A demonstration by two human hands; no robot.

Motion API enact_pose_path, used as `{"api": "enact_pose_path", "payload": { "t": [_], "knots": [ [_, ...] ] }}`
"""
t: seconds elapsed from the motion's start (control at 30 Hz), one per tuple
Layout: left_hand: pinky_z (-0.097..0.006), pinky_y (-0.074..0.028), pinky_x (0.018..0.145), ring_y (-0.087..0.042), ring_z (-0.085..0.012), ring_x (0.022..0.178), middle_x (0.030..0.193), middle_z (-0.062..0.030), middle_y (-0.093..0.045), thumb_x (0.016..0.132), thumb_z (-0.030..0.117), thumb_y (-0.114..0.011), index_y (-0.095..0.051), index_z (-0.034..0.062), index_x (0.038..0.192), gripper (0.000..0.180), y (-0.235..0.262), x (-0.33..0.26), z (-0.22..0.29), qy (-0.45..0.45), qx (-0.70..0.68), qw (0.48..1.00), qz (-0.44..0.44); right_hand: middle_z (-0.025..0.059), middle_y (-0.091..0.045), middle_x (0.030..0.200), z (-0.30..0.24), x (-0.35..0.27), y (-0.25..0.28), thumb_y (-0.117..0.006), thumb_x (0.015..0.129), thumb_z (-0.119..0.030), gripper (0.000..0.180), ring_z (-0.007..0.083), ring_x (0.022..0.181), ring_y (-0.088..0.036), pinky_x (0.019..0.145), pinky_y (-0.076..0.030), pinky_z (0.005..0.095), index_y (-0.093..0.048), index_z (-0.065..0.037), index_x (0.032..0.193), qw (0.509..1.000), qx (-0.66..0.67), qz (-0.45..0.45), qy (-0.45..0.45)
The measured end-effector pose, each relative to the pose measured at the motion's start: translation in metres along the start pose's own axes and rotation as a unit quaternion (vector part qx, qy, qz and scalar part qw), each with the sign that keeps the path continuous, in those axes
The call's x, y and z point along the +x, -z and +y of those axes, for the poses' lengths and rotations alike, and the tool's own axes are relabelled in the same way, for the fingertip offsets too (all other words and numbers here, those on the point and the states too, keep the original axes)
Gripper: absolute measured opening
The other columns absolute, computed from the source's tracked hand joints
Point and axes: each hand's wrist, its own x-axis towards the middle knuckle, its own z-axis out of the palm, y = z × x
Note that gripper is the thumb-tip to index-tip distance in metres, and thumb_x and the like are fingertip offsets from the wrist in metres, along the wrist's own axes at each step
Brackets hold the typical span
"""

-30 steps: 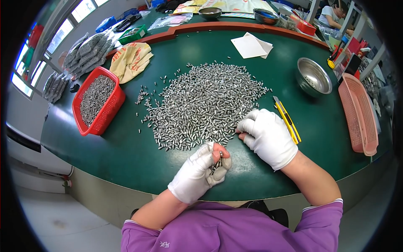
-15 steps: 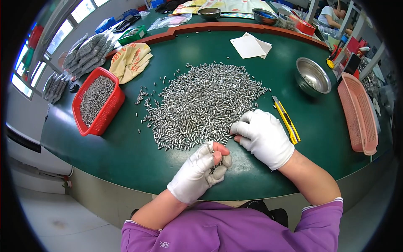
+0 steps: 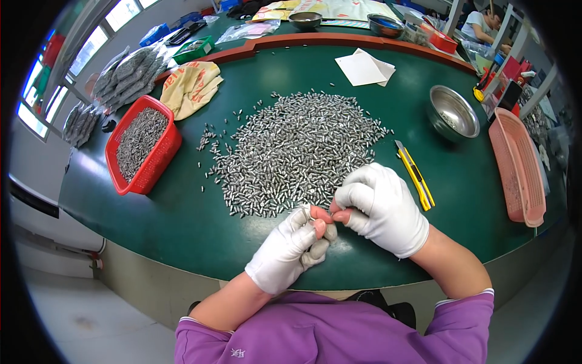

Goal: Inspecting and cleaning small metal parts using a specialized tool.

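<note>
A green surface (image 3: 182, 224) carried a wide heap of small metal pins (image 3: 297, 155), with a red basket (image 3: 142, 145) to its left. At the heap's near edge, the gloved left hand (image 3: 291, 249) and right hand (image 3: 379, 206) met, fingertips pinched together on something too small to tell. A yellow utility knife (image 3: 416, 176) lay just right.

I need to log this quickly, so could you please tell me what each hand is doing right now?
Left hand: fingers curled shut, contents cannot be told.
Right hand: fingers pinched at the left fingertips, by the heap of small silver metal cylinders.
</note>
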Motion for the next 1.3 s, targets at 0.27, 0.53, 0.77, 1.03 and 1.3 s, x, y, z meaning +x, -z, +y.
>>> {"api": "enact_pose_path", "payload": {
  "t": [0.27,0.53,0.77,1.03,1.3],
  "knots": [
    [-0.019,-0.034,0.056,-0.04,-0.0044,0.062,0.089,0.0013,-0.058,0.095,0.019,-0.062,-0.055,0.011,0.109,0.017,0.0,0.0,0.0,-0.003,0.012,1.0,-0.021,0.0035,-0.062,0.084,0.002,-0.001,-0.001,-0.073,0.073,-0.017,0.016,0.0267,0.078,-0.061,0.067,-0.05,0.0387,-0.065,-0.013,0.087,1.0,0.014,0.013,0.004],
    [-0.021,-0.032,0.055,-0.039,-0.0071,0.058,0.087,-0.001,-0.058,0.096,0.024,-0.061,-0.06,0.0103,0.105,0.016,0.001,0.001,0.002,-0.007,-0.021,1.0,-0.016,0.0045,-0.06,0.086,0.021,-0.008,-0.005,-0.07,0.076,-0.018,0.011,0.0253,0.082,-0.06,0.071,-0.049,0.0382,-0.067,-0.013,0.085,0.986,-0.151,-0.057,-0.042],
    [-0.022,-0.034,0.056,-0.039,-0.0074,0.058,0.088,-0.0014,-0.057,0.096,0.025,-0.06,-0.059,0.0105,0.105,0.016,0.001,0.001,0.005,0.008,-0.035,0.999,-0.007,0.004,-0.061,0.083,0.018,-0.007,-0.004,-0.072,0.075,-0.016,0.009,0.0264,0.08,-0.059,0.071,-0.049,0.0389,-0.068,-0.012,0.082,0.983,-0.163,-0.057,-0.063],
    [-0.021,-0.035,0.058,-0.04,-0.0061,0.06,0.091,-0.0006,-0.058,0.094,0.02,-0.063,-0.056,0.0113,0.11,0.019,0.002,0.002,0.004,-0.006,-0.032,0.999,-0.027,0.0063,-0.062,0.087,0.009,-0.005,-0.006,-0.071,0.077,-0.012,0.009,0.0271,0.083,-0.06,0.072,-0.049,0.0376,-0.065,-0.01,0.083,0.992,-0.054,-0.039,-0.107],
    [-0.018,-0.037,0.059,-0.044,-0.0033,0.063,0.091,-0.001,-0.06,0.092,0.012,-0.066,-0.053,0.0122,0.113,0.024,-0.002,0.0,0.002,0.008,-0.025,1.0,0.002,0.01,-0.062,0.088,-0.003,-0.004,-0.007,-0.072,0.079,-0.015,0.015,0.0273,0.082,-0.062,0.073,-0.051,0.0357,-0.067,-0.008,0.092,0.958,0.245,-0.067,-0.134]
  ]
}}
